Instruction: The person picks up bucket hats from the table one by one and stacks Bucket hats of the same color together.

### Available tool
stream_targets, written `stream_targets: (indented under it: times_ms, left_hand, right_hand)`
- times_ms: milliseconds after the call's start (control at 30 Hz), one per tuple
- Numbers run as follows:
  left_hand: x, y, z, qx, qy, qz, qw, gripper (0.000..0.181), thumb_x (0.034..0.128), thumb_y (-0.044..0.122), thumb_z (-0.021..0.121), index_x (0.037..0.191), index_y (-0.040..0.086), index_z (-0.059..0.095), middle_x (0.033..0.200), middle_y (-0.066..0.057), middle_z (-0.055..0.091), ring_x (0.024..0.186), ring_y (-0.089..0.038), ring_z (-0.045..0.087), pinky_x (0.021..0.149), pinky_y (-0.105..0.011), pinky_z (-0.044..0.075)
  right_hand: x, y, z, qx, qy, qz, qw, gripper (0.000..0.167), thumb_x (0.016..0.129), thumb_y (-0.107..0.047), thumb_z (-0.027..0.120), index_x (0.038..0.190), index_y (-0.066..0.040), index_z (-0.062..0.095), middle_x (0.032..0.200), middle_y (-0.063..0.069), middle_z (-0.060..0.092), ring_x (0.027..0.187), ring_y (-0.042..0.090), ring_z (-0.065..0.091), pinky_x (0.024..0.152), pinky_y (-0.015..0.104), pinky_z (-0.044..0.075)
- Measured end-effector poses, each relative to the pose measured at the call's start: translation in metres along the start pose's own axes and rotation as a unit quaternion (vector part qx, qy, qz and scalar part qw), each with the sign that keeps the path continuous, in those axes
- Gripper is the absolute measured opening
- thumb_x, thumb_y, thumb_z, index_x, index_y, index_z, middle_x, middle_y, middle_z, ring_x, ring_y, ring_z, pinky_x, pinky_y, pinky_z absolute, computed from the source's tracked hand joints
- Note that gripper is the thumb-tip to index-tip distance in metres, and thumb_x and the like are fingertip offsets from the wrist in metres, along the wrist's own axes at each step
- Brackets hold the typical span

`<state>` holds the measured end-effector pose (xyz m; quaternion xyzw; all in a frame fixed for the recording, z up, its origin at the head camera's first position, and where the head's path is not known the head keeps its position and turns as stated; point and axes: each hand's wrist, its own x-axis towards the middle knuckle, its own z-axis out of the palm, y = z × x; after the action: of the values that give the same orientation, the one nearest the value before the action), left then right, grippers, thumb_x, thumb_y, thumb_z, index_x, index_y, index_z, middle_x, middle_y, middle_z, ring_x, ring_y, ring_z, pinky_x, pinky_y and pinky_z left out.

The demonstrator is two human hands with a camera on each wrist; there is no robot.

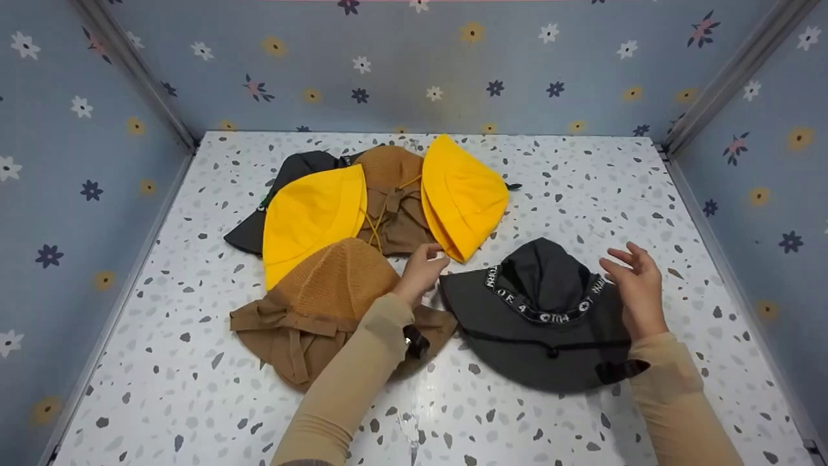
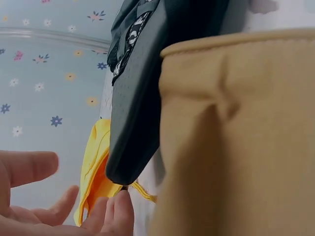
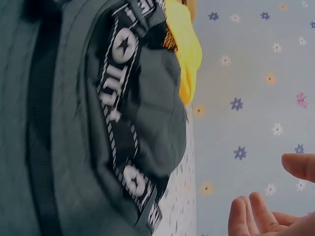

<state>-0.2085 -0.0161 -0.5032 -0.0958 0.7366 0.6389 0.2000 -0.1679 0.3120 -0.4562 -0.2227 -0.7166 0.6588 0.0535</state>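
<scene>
A dark grey bucket hat (image 1: 546, 317) with a black lettered band lies crown up on the speckled table, its brim spread toward me. At its left brim edge is my left hand (image 1: 424, 275), thumb and fingers apart; in the left wrist view the fingertips (image 2: 124, 206) lie close to the brim, and whether they touch it I cannot tell. My right hand (image 1: 639, 288) is beside the hat's right side, fingers loosely bent and holding nothing. In the right wrist view the hat's band (image 3: 120, 73) shows large, with the fingers apart from it. My left forearm passes over a brown hat (image 1: 336, 285) with a bow.
Behind lie a yellow hat (image 1: 317, 213), another yellow hat (image 1: 472, 200) tipped on its side, a second brown hat (image 1: 394, 226) and another dark hat (image 1: 304, 169), overlapping. Flowered panels (image 1: 414, 65) enclose the speckled table (image 1: 582, 188) at the back and both sides.
</scene>
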Motion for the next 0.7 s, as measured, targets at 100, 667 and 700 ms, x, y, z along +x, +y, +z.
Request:
stream_targets:
  times_ms: [100, 667, 700]
  left_hand:
    - [0.004, 0.003, -0.002, -0.039, -0.002, -0.009, 0.9992, 0.045, 0.103, 0.022, 0.052, 0.146, 0.011, 0.043, 0.15, -0.012, 0.043, 0.074, -0.011, 0.043, 0.063, -0.026, 0.036]
    - [0.032, 0.003, 0.012, -0.166, -0.034, -0.017, 0.9854, 0.047, 0.1067, 0.022, 0.045, 0.153, 0.016, 0.038, 0.164, -0.008, 0.022, 0.15, -0.029, 0.024, 0.117, -0.049, 0.034]
    - [0.034, 0.003, 0.013, -0.165, -0.034, -0.018, 0.9856, 0.047, 0.1069, 0.022, 0.045, 0.153, 0.016, 0.038, 0.164, -0.007, 0.023, 0.15, -0.029, 0.025, 0.115, -0.048, 0.035]
  right_hand:
    - [0.0, -0.003, 0.012, 0.044, -0.027, 0.0, 0.9987, 0.068, 0.097, -0.007, 0.06, 0.155, -0.002, 0.025, 0.112, -0.005, 0.057, 0.089, 0.0, 0.062, 0.082, 0.015, 0.053]
    - [0.016, 0.008, 0.078, 0.183, -0.168, 0.076, 0.9657, 0.053, 0.103, -0.02, 0.052, 0.149, -0.004, 0.031, 0.123, 0.004, 0.059, 0.1, 0.015, 0.066, 0.105, 0.033, 0.049]
    - [0.018, 0.009, 0.083, 0.193, -0.17, 0.089, 0.9622, 0.047, 0.103, -0.021, 0.052, 0.145, -0.006, 0.036, 0.124, 0.005, 0.059, 0.1, 0.016, 0.066, 0.107, 0.035, 0.048]
